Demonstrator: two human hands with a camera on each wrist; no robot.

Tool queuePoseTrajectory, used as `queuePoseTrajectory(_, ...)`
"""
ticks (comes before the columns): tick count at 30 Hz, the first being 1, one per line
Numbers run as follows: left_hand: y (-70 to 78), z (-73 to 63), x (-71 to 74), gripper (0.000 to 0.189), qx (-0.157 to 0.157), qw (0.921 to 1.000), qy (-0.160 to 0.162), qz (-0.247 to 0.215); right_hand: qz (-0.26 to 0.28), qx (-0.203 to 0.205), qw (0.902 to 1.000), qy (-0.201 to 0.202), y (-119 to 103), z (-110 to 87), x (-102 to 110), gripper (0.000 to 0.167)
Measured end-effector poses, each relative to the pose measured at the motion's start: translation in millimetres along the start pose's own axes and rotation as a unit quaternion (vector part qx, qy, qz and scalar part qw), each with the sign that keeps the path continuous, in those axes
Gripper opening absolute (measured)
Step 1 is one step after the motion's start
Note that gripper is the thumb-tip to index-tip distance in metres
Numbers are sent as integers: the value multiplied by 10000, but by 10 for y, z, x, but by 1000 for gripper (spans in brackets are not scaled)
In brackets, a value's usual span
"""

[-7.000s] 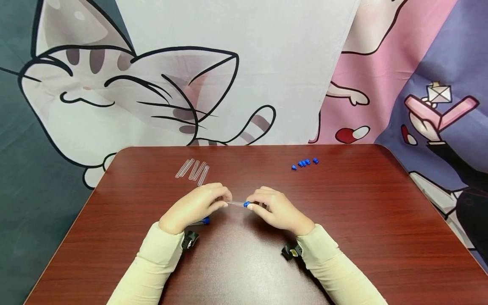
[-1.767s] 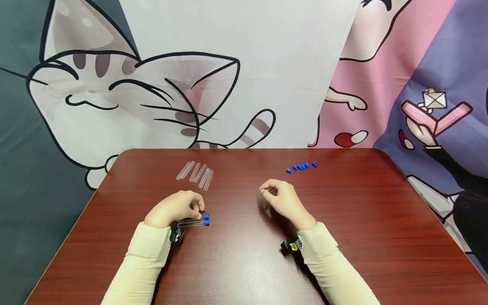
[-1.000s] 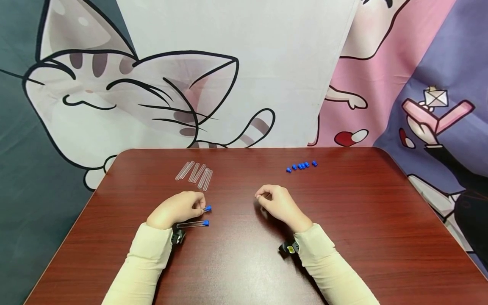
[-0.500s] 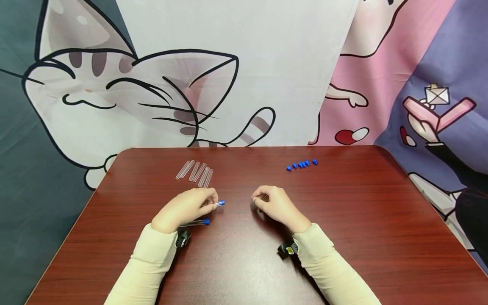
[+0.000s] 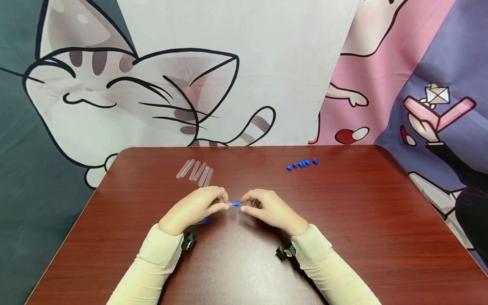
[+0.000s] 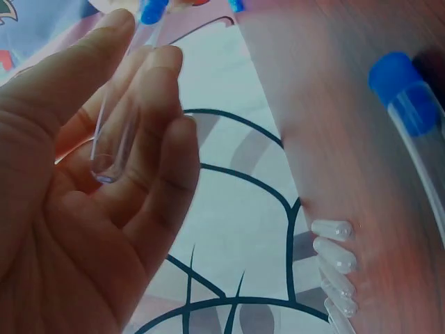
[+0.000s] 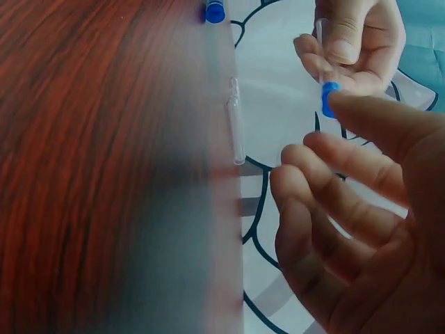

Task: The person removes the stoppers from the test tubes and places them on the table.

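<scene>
My left hand (image 5: pixel 196 207) pinches a clear test tube (image 6: pixel 115 136) between thumb and fingers, above the table. Its blue cap (image 5: pixel 235 203) points right, toward my right hand (image 5: pixel 268 207). That hand has its thumb and fingers parted just short of the cap and holds nothing. In the right wrist view the right thumb overlaps the cap (image 7: pixel 329 101); contact cannot be told there. Another test tube with a blue cap (image 5: pixel 206 220) lies on the table below my left hand, which hides most of it in the head view.
Several clear uncapped test tubes (image 5: pixel 194 170) lie side by side at the back left of the brown table (image 5: pixel 343 203). Several loose blue caps (image 5: pixel 302 164) form a row at the back right. A cloth with cartoon drawings (image 5: pixel 289 63) hangs behind the far edge.
My left hand has lifted one of two capped test tubes off the table and brought it rightward. My right hand has shifted slightly left and its fingers have parted.
</scene>
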State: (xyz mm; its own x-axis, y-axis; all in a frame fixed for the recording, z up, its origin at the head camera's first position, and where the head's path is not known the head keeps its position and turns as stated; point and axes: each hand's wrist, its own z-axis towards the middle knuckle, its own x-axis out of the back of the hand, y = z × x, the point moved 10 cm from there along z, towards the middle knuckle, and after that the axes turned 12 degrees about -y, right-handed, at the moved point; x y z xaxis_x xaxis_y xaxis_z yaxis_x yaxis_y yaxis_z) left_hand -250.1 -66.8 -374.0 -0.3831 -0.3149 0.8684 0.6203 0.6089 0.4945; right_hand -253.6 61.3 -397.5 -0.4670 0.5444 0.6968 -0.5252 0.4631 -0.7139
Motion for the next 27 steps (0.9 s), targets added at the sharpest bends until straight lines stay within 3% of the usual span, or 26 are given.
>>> queuePoseTrajectory(7,74,18,-3,11,-170,9997,99,-110,5,295,9995,-99,-71,3,-29,11)
queuePoseTrajectory(15,73,15,-18,11,-267,9993,61,-238,-505,412,9978,-104,-130,-2,-39,11)
queuePoseTrajectory(21,50,-16,14,8,-147,9999,-31,28,-972,499,9935,304,-163,-30,24,9)
queuePoseTrajectory(27,91,-43,54,11,-264,9987,69,440,-1163,953,9859,730,-237,-69,86,7)
